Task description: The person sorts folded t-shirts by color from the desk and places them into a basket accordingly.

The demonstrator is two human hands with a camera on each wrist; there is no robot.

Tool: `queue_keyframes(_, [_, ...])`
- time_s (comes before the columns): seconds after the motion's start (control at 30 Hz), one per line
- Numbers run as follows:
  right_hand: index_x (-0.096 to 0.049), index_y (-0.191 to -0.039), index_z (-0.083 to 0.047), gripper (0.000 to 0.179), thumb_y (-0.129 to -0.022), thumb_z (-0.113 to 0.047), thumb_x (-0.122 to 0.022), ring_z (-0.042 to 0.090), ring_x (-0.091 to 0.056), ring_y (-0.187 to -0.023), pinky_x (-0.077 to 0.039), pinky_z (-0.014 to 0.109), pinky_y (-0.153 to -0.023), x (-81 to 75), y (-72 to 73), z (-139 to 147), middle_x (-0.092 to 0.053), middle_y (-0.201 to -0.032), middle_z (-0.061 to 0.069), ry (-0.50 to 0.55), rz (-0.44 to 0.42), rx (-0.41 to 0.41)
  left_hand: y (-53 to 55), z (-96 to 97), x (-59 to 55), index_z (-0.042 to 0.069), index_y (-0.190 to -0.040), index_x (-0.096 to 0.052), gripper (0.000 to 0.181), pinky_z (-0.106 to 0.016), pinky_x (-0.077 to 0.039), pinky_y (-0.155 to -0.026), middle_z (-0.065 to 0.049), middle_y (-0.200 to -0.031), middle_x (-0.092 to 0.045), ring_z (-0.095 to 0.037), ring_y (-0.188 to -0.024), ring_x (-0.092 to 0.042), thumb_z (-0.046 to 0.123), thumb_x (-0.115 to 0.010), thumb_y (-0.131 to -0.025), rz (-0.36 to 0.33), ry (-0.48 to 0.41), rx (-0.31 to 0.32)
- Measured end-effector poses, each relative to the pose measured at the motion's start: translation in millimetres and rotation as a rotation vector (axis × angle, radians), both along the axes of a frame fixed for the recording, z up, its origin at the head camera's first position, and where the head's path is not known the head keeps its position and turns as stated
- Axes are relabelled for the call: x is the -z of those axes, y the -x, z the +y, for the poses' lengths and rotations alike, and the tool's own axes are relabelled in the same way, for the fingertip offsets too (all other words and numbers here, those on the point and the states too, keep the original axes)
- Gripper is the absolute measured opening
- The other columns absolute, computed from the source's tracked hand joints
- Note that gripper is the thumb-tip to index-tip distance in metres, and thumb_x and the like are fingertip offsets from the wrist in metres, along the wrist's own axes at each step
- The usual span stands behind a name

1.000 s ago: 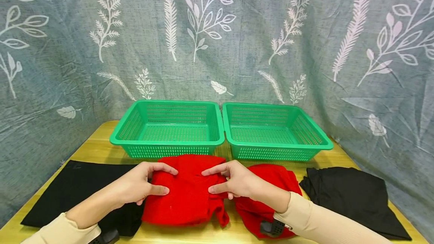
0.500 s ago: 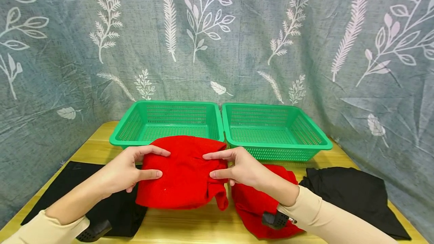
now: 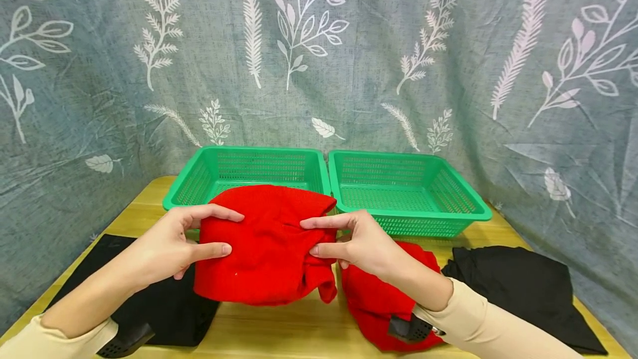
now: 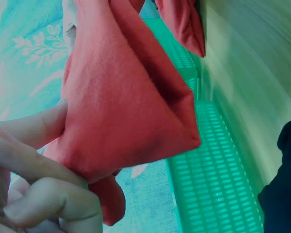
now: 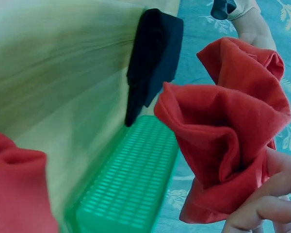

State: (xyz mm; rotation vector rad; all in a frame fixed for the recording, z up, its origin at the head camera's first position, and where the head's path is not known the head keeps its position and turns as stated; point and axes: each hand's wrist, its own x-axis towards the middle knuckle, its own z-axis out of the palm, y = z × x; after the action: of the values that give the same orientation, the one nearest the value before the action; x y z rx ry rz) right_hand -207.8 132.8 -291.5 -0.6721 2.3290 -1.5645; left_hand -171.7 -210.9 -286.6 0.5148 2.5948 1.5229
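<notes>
A folded red cloth (image 3: 264,248) hangs above the table, held at both sides. My left hand (image 3: 174,248) pinches its left side between thumb and fingers; the left wrist view shows these fingers (image 4: 53,194) curled against the cloth (image 4: 121,97). At the other side my right hand (image 3: 366,245) pinches the cloth's right part, where loose folds (image 5: 218,131) droop in the right wrist view. The cloth covers part of the front rim of the left green basket (image 3: 186,173). What garment or fabric piece it is cannot be told.
A right green basket (image 3: 408,215) stands beside the left one at the table's back. A second red cloth (image 3: 379,314) lies under my right forearm. Black cloths lie at the left (image 3: 164,314) and right (image 3: 513,287) of the wooden table (image 3: 279,331).
Both hands have lifted the red cloth off the table, up and slightly to the left. It now overlaps the left basket's front. The other cloths and the baskets have stayed put.
</notes>
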Motion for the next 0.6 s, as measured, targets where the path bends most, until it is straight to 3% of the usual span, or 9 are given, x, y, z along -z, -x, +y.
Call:
queue_keyframes(0.3, [-0.078,-0.133,-0.024,0.043,-0.092,-0.012,-0.085,0.012,-0.053,-0.051,-0.05,0.024,-0.056,-11.2,2.9,-2,-0.08,-0.099,-0.003,0.021,0.057,0.003,2.1,-6.4,-12.5,0.022,-0.144,-0.067,0.054,-0.036,-0.044,-0.042,-0.016,-0.112,-0.068,-0.019,-0.041,-0.037,0.022,-0.085,-0.094,0.045,0.021,-0.023])
queue_keyframes(0.43, [-0.079,-0.131,-0.026,0.043,-0.091,-0.012,-0.085,0.011,-0.054,-0.052,-0.048,0.022,-0.055,-16.9,12.2,-5,-0.081,-0.104,-0.003,0.026,0.052,0.026,11.0,-8.9,-17.3,0.022,-0.143,-0.067,0.053,-0.035,-0.042,-0.041,-0.016,-0.111,-0.068,-0.018,-0.041,-0.036,0.021,-0.086,-0.093,0.071,0.019,-0.028])
queue_keyframes(0.6, [-0.08,-0.131,-0.025,0.042,-0.091,-0.013,-0.085,0.013,-0.051,-0.051,-0.046,0.023,-0.055,-25.6,26.5,-11,-0.08,-0.122,-0.004,0.002,0.1,0.043,26.8,-13.6,-24.2,0.022,-0.142,-0.067,0.053,-0.032,-0.038,-0.043,-0.016,-0.111,-0.068,-0.016,-0.046,-0.031,0.023,-0.086,-0.093,0.066,0.03,-0.051])
